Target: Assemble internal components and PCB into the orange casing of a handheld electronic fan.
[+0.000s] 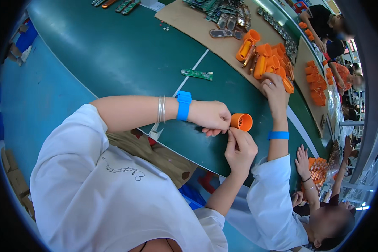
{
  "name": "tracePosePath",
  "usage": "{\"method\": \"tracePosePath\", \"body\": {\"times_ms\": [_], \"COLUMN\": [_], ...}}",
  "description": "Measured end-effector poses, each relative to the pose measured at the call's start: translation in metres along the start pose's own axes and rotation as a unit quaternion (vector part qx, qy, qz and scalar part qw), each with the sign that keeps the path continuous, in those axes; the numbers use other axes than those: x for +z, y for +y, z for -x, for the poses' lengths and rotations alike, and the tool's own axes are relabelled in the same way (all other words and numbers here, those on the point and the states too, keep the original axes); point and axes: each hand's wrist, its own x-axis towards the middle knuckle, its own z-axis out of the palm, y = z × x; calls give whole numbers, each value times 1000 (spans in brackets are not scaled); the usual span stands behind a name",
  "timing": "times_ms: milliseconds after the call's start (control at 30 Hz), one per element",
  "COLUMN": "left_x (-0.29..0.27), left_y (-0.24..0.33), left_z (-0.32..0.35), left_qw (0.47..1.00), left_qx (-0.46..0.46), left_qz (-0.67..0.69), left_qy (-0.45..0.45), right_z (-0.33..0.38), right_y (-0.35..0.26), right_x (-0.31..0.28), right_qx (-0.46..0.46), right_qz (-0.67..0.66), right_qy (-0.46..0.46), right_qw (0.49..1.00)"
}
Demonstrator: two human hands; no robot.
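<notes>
My left hand, with bangles and a blue wrist strap on its arm, is closed around the near end of an orange plastic housing. The housing's round, cup-like opening faces right, and ribs show inside it. Close below, my right hand has thumb and fingers pinched together beside the left fingertips. What it pinches, if anything, is too small or hidden to make out. A narrow green circuit board lies on the table beyond my left wrist.
A co-worker's hand touches orange housings piled on a cardboard sheet. Circuit boards are heaped at the far side. White lines cross the green table. More people and orange parts are at the right.
</notes>
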Motion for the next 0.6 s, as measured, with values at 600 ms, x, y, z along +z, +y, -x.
{"method": "tracePosePath", "body": {"times_ms": [600], "left_x": [23], "left_y": [-3], "left_z": [-2], "left_qw": [936], "left_qx": [59], "left_qz": [-239], "left_qy": [251], "right_z": [-3], "right_y": [-4], "right_x": [5], "right_qx": [-47], "right_qz": [27], "right_qy": [-22], "right_qw": [998]}}
